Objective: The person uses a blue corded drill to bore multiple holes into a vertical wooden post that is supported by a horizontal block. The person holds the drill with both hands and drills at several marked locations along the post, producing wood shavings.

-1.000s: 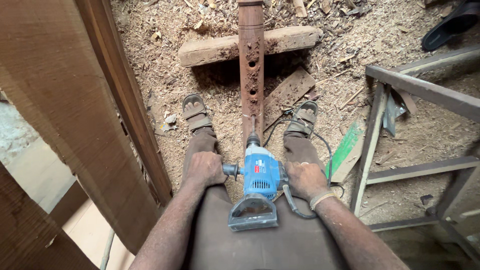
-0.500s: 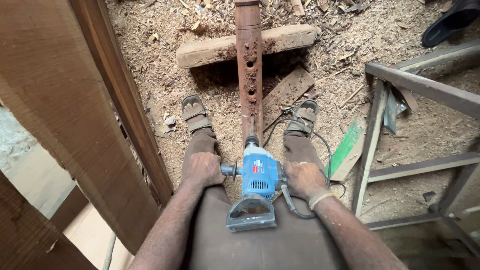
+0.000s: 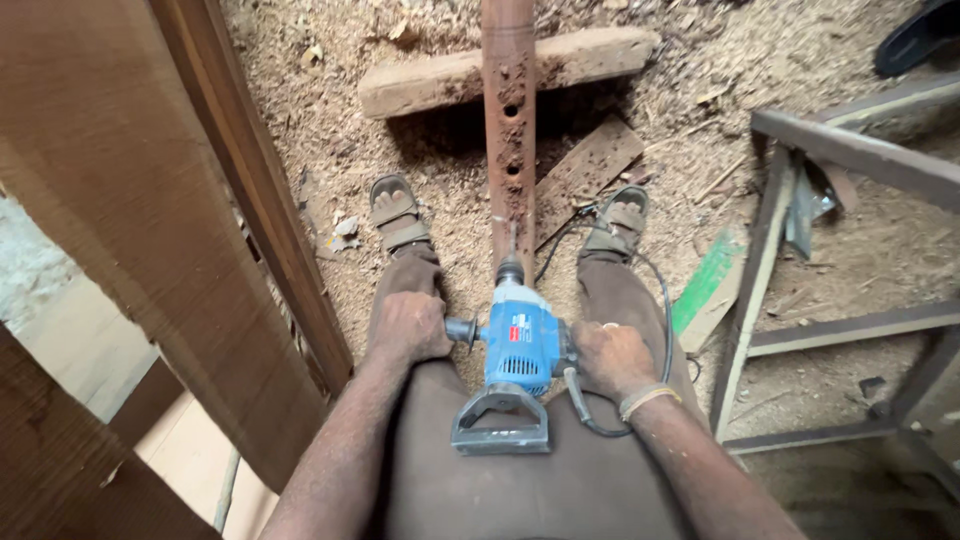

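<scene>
A: From the head camera, what has the person got hold of?

B: A blue electric drill [image 3: 519, 345], held low between the knees with its bit pointing away from the body. The left hand [image 3: 408, 327] is clenched around the side handle that sticks out of the drill's left flank. The right hand [image 3: 612, 357] is closed on the right side of the body, next to where the black cable [image 3: 610, 300] leaves it. The grey loop handle at the rear rests against the lap.

A: And the work?

B: A long reddish wooden post [image 3: 509, 110] lies on the sawdust floor [image 3: 330, 130], running straight away from the person between the two sandalled feet. It crosses over a thick wooden block [image 3: 440, 80] lying crosswise beneath it. The bit meets the near stretch of the post, and a row of drilled holes shows farther along.

A: How would you judge good form here?

B: Keep the bit in line with that row and square to the face. Press evenly with both hands so the drill does not twist. The feet either side help to pin the post.

A: The arms?

B: Both forearms come down from the bottom edge, converging on the drill, wrists fairly straight. A band circles the right wrist.
</scene>
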